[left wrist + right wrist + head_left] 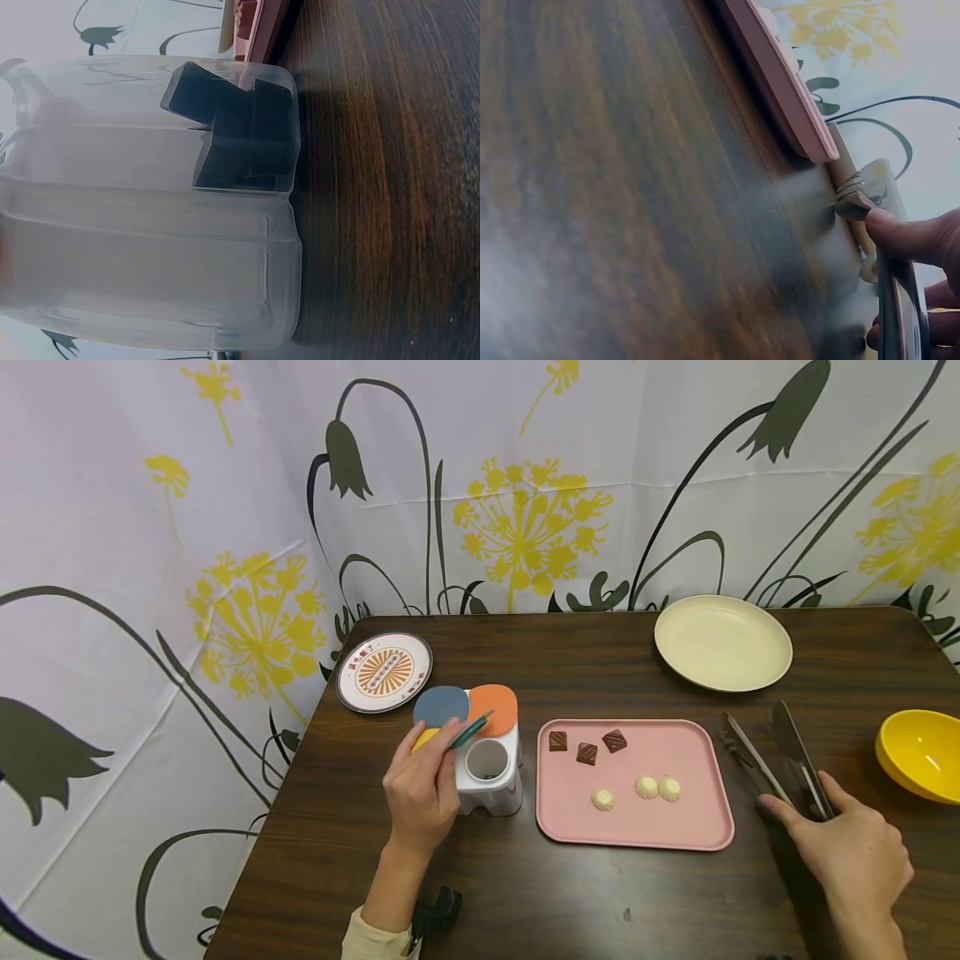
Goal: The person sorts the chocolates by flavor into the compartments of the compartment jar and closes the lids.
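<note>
My left hand (422, 785) pinches the teal lid (471, 729) of a white, translucent seasoning box (491, 793) with several compartments. The lid is tilted up, and the round compartment below it stands uncovered. Blue (441, 705) and orange (493, 706) lids lie flat on the box; a yellow one is partly behind my fingers. In the left wrist view, dark pieces (240, 135) show through the box wall. My right hand (855, 852) holds metal tongs (806, 764), the thumb on one arm and fingers at the other. Their arms stand apart, one end fork-like (851, 184).
A pink tray (637, 818) between my hands bears dark chocolates (587, 753) and cream-white pieces (647, 787). A patterned plate (385, 672) lies at the back left, a cream plate (723, 643) at the back right. A yellow bowl (922, 756) stands at the far right.
</note>
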A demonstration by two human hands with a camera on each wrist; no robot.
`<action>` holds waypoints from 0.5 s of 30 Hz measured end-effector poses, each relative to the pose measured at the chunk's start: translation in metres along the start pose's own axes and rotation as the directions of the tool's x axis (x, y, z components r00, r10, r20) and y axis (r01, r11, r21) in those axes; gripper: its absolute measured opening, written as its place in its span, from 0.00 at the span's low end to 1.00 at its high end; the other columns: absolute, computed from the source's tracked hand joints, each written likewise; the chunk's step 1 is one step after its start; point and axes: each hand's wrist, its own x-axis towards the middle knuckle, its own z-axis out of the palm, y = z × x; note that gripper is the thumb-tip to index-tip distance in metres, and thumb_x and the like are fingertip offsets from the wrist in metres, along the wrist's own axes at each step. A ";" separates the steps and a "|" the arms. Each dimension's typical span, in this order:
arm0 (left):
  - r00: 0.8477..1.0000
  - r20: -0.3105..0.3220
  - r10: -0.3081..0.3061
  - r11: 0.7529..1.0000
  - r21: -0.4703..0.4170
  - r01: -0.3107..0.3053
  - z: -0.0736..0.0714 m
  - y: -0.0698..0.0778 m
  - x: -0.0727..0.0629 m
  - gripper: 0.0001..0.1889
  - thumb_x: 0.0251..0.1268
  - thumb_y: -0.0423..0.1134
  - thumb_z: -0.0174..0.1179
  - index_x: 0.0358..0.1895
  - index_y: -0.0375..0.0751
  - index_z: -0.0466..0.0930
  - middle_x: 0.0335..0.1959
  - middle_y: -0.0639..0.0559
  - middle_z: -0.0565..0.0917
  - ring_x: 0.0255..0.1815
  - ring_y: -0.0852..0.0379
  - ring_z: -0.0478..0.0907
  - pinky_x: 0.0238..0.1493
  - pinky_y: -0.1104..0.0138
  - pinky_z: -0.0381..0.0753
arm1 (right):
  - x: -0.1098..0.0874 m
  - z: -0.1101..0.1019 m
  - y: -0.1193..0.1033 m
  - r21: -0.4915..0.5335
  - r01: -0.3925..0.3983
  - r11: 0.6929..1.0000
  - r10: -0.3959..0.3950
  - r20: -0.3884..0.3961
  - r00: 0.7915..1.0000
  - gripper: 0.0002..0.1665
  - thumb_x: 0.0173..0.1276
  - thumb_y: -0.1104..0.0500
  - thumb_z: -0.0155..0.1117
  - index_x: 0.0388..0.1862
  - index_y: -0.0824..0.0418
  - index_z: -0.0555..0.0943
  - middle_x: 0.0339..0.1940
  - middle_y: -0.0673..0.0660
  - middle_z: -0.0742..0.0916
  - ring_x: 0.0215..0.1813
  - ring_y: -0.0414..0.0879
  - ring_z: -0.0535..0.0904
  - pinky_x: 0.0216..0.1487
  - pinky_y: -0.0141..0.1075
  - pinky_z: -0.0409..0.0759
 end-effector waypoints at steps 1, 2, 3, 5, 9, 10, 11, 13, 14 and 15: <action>1.000 0.000 -0.001 1.000 0.001 0.001 0.000 0.000 0.000 0.15 0.74 0.36 0.49 0.52 0.33 0.82 0.45 0.45 0.87 0.42 0.50 0.86 0.55 0.46 0.76 | 0.000 -0.001 0.000 -0.001 -0.002 1.000 0.002 0.002 1.000 0.61 0.47 0.22 0.67 0.75 0.50 0.64 0.60 0.81 0.72 0.50 0.79 0.71 0.32 0.61 0.69; 1.000 0.000 -0.001 1.000 0.001 0.001 0.000 0.000 0.000 0.15 0.74 0.36 0.49 0.52 0.33 0.83 0.45 0.45 0.87 0.42 0.50 0.86 0.55 0.46 0.76 | 0.000 -0.001 -0.001 -0.002 -0.006 1.000 0.006 0.004 1.000 0.61 0.46 0.22 0.67 0.75 0.49 0.64 0.60 0.81 0.72 0.51 0.79 0.71 0.32 0.61 0.69; 1.000 0.000 -0.002 1.000 0.001 0.002 0.000 0.000 0.000 0.15 0.74 0.36 0.49 0.52 0.33 0.83 0.45 0.45 0.87 0.42 0.50 0.86 0.55 0.46 0.76 | 0.000 -0.002 -0.002 -0.004 -0.009 1.000 0.009 0.006 1.000 0.61 0.46 0.21 0.66 0.75 0.49 0.64 0.60 0.81 0.72 0.51 0.79 0.71 0.32 0.61 0.69; 1.000 0.000 -0.002 1.000 0.002 0.002 0.000 0.000 0.000 0.15 0.74 0.36 0.49 0.51 0.33 0.83 0.45 0.45 0.87 0.42 0.50 0.86 0.55 0.46 0.76 | 0.000 -0.003 -0.003 -0.005 -0.016 1.000 0.016 0.013 1.000 0.61 0.46 0.21 0.66 0.75 0.49 0.63 0.61 0.81 0.71 0.52 0.79 0.71 0.32 0.61 0.69; 1.000 -0.003 0.000 1.000 0.003 0.000 0.000 0.000 0.000 0.15 0.74 0.36 0.49 0.51 0.33 0.83 0.45 0.45 0.87 0.42 0.50 0.86 0.55 0.46 0.76 | 0.000 -0.006 -0.004 0.002 -0.020 1.000 0.020 0.008 1.000 0.60 0.47 0.21 0.65 0.75 0.48 0.65 0.62 0.80 0.71 0.53 0.78 0.70 0.33 0.62 0.69; 1.000 -0.004 0.002 1.000 0.004 -0.002 0.000 0.000 0.000 0.15 0.74 0.36 0.49 0.51 0.33 0.83 0.45 0.45 0.87 0.42 0.50 0.86 0.55 0.46 0.76 | 0.000 -0.006 -0.004 0.008 -0.018 1.000 0.018 0.000 1.000 0.59 0.47 0.21 0.65 0.75 0.49 0.65 0.62 0.80 0.71 0.54 0.78 0.70 0.33 0.63 0.69; 1.000 -0.006 0.004 1.000 0.004 -0.004 0.000 0.000 0.000 0.15 0.74 0.36 0.50 0.51 0.33 0.83 0.45 0.45 0.87 0.42 0.50 0.86 0.55 0.46 0.76 | 0.000 -0.006 -0.004 0.015 -0.015 1.000 0.015 -0.012 1.000 0.59 0.48 0.21 0.65 0.74 0.49 0.66 0.62 0.79 0.72 0.54 0.78 0.70 0.34 0.63 0.69; 1.000 -0.009 0.008 1.000 0.005 -0.008 0.000 0.000 0.000 0.15 0.73 0.36 0.50 0.51 0.33 0.83 0.45 0.45 0.87 0.42 0.50 0.86 0.55 0.46 0.76 | -0.001 -0.006 -0.005 0.031 -0.001 1.000 0.002 -0.043 0.999 0.58 0.48 0.23 0.66 0.73 0.50 0.67 0.62 0.77 0.73 0.55 0.78 0.70 0.35 0.64 0.69; 1.000 -0.010 0.009 1.000 0.005 -0.009 0.000 0.000 0.000 0.15 0.73 0.36 0.50 0.51 0.34 0.83 0.45 0.45 0.87 0.42 0.50 0.86 0.55 0.46 0.76 | -0.002 -0.006 -0.005 0.041 0.008 0.999 -0.005 -0.062 0.998 0.57 0.48 0.23 0.67 0.73 0.51 0.68 0.63 0.75 0.73 0.55 0.77 0.70 0.35 0.65 0.69; 1.000 -0.011 0.011 1.000 0.006 -0.011 0.000 0.000 0.000 0.15 0.73 0.36 0.50 0.51 0.34 0.83 0.45 0.45 0.87 0.42 0.50 0.86 0.55 0.46 0.76 | -0.003 -0.006 -0.006 0.050 0.019 0.999 -0.015 -0.081 0.997 0.57 0.49 0.24 0.67 0.73 0.51 0.68 0.64 0.73 0.74 0.56 0.77 0.70 0.37 0.66 0.69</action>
